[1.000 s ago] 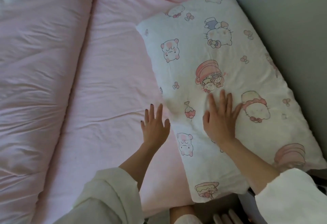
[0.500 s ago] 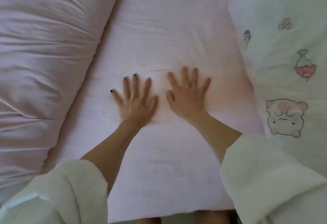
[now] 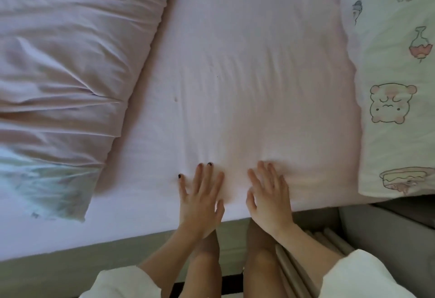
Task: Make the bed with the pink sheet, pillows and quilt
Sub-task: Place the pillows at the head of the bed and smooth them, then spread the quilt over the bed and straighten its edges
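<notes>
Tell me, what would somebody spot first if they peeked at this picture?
Probably the two hands pressed flat on the pink sheet near the bed's front edge, the left hand with dark-painted nails and the right hand beside it. Next, the white pillow printed with cartoon animals along the right side. On the left lies the puffy, wrinkled pink quilt.

pink sheet (image 3: 259, 73), cartoon-printed white pillow (image 3: 395, 132)
</notes>
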A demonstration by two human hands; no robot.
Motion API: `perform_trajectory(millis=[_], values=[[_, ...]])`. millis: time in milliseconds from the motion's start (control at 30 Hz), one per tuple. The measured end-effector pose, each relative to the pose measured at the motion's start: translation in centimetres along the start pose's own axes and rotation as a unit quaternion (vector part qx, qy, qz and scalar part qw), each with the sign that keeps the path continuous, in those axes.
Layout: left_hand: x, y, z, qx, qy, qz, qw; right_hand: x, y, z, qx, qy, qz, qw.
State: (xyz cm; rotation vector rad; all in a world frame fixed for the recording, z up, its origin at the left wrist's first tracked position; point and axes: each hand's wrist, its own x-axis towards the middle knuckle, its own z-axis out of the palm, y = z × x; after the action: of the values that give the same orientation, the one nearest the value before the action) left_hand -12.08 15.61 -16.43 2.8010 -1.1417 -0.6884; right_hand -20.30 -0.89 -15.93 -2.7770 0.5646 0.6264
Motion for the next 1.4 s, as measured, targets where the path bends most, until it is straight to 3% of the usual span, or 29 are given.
perform_trajectory(millis=[133, 267, 367, 467, 667, 767, 833, 900, 1067, 1267, 1400], values=[[-0.4, -1.9, -1.5, -0.112, 0.132, -0.004, 0.985, -0.9, -0.4, -1.0, 0.083, 0.060, -0.076, 0.992], [2.3, -4.8, -2.7, -0.059, 0.197, -0.031, 0.978, 4.1, -2.3, -3.6, 0.056, 0.114, -0.104, 0.986], [4.0, -6.8, -3.2, 0.029, 0.101, -0.081, 0.991, 8.1, -4.8, -4.9, 0.012, 0.047, -0.091, 0.995], [2.5, -7.8, -2.1, 0.039, -0.003, -0.124, 0.992, 8.6, -7.0, -4.2, -0.020, -0.050, -0.094, 0.994], [-7.1, -6.1, 1.1, -0.093, -0.137, -0.257, 0.952, 2.0, -9.6, -1.5, -0.138, -0.249, -0.238, 0.929], [-11.1, -6.1, 1.0, -0.190, -0.200, -0.307, 0.911, 0.4, -10.5, -2.4, -0.113, -0.350, -0.271, 0.889], [-12.6, -6.6, -0.1, -0.241, -0.209, -0.351, 0.880, 0.5, -11.8, -4.0, -0.064, -0.392, -0.249, 0.883], [-13.3, -7.3, -1.1, -0.261, -0.181, -0.395, 0.862, 1.1, -13.0, -5.3, -0.014, -0.392, -0.235, 0.889], [-13.5, -10.6, -6.0, -0.328, -0.024, -0.476, 0.816, 3.4, -17.4, -9.6, -0.004, -0.308, -0.263, 0.914], [-12.2, -16.6, -15.3, -0.379, 0.127, -0.476, 0.784, 5.3, -25.0, -17.3, 0.024, -0.206, -0.265, 0.942], [-10.5, -22.1, -20.2, -0.407, 0.180, -0.452, 0.773, 6.9, -30.4, -21.3, 0.051, -0.139, -0.261, 0.954]])
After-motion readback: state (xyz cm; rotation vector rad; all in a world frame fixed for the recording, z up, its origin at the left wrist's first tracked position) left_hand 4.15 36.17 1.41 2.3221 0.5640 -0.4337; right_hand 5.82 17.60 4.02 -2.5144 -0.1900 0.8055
